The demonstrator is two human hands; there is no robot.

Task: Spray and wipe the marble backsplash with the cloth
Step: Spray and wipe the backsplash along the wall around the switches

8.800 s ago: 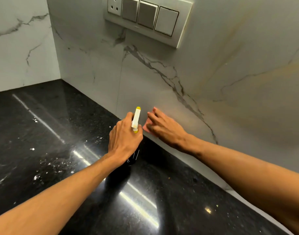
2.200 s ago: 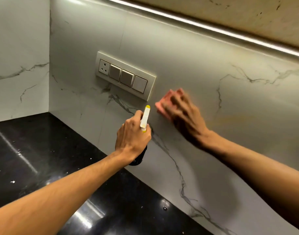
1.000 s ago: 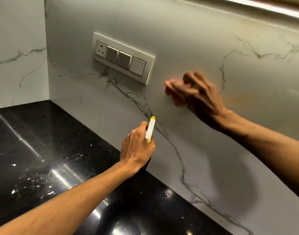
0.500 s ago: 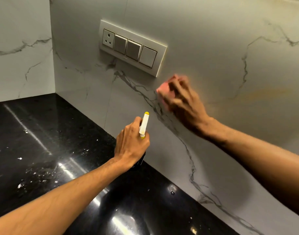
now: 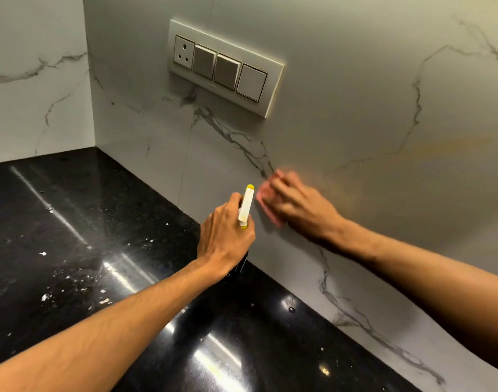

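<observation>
The white marble backsplash (image 5: 355, 103) with grey veins fills the upper right. My right hand (image 5: 301, 207) presses a pink cloth (image 5: 267, 202) flat against it, low on the wall below the switch plate; the hand is blurred. My left hand (image 5: 225, 236) grips a spray bottle (image 5: 246, 206) with a white and yellow head, just left of the cloth. The bottle's dark body is mostly hidden under my hand.
A switch plate (image 5: 225, 66) with one socket and three switches sits on the wall above the hands. A glossy black countertop (image 5: 72, 250) with white specks runs below. A second marble wall (image 5: 30, 80) meets the backsplash at the left corner.
My right hand has slid the cloth down the wall, from beside the switch plate to just above the counter. The left hand still grips the bottle in about the same place.
</observation>
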